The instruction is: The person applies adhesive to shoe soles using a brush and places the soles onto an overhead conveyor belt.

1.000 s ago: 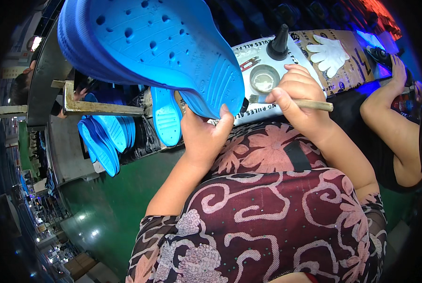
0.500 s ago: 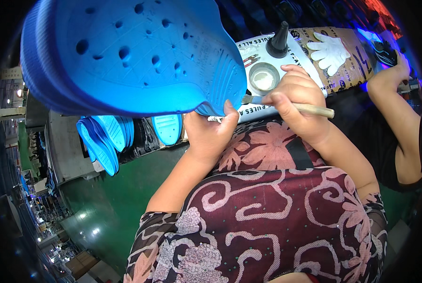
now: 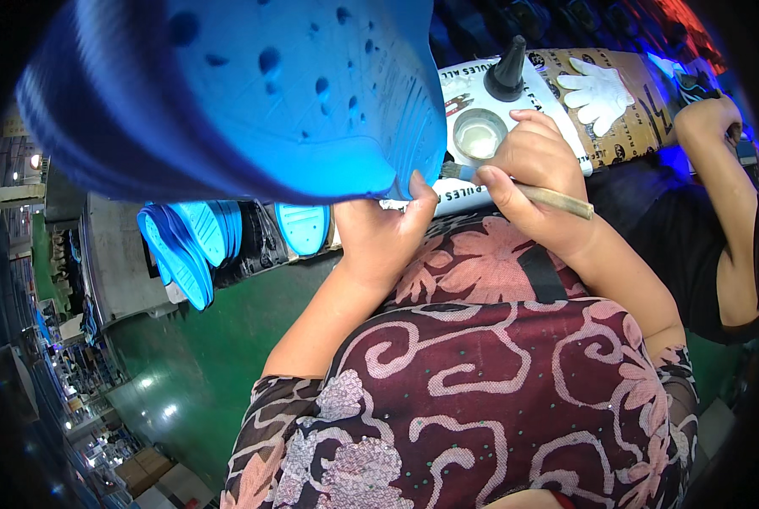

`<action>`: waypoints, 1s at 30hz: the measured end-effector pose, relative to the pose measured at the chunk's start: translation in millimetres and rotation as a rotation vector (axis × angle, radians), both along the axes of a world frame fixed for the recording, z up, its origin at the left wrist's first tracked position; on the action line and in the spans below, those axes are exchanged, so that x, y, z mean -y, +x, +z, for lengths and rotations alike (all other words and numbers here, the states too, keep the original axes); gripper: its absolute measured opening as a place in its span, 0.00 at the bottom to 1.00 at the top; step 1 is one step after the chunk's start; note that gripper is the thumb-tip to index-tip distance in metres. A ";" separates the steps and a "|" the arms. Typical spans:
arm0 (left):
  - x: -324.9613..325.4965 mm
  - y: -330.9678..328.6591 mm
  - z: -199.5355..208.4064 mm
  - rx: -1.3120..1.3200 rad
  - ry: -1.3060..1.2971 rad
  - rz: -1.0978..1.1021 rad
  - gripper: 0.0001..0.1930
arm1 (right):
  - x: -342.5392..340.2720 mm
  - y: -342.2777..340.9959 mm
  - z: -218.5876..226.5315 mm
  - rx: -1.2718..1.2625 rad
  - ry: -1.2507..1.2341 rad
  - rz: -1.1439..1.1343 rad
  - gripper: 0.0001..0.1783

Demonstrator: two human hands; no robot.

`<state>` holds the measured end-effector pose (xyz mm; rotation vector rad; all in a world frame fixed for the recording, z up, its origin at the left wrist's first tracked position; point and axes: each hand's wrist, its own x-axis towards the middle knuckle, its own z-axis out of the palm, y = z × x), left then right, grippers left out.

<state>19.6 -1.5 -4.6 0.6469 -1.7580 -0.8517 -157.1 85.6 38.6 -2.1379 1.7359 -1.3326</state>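
Note:
My left hand (image 3: 383,233) grips the near end of a large blue shoe sole (image 3: 311,102), its thumb on the edge and its other fingers mostly hidden. Holes and fine ridges mark the sole's surface; its raised side fills the upper left. In my right hand (image 3: 539,182) is a flat brush (image 3: 557,201) with a wooden handle, its dark bristles close to the sole's right edge. Whether they touch it I cannot tell. Just beyond the brush, a round dish (image 3: 478,136) with pale contents stands on a white printed board (image 3: 557,114).
A black cone-shaped bottle (image 3: 506,75) stands behind the dish. One white glove (image 3: 598,95) lies on a brown taped surface. More blue soles (image 3: 201,237) lean at the left by a bench edge. At far right is another person's arm (image 3: 723,178).
The blue sole has tilted, its far left side swinging up toward me and blurring. The brush has shifted slightly, staying by the sole's edge. Another person's arm at right has moved.

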 end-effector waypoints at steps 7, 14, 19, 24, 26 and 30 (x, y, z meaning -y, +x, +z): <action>9.8 -0.2 -4.2 0.082 -0.181 0.070 0.18 | -5.8 -13.7 6.1 0.076 -0.015 -0.044 0.10; 2.0 -4.9 39.1 0.001 0.187 -0.007 0.22 | -27.6 -38.7 -2.3 0.498 -0.005 -0.277 0.20; 0.6 -15.7 99.6 -0.079 0.267 -0.224 0.28 | -55.3 -53.7 -14.8 0.689 0.017 -0.335 0.19; -3.7 -36.8 153.0 0.038 0.848 -0.899 0.41 | -78.4 -75.4 -29.6 0.675 0.003 -0.404 0.16; -13.3 -65.5 165.7 0.141 0.932 -0.963 0.39 | -88.9 -84.2 -34.8 0.613 -0.009 -0.450 0.16; -3.7 -218.2 204.8 0.207 0.942 -1.071 0.26 | -110.4 -108.2 -48.9 0.892 0.030 -0.535 0.16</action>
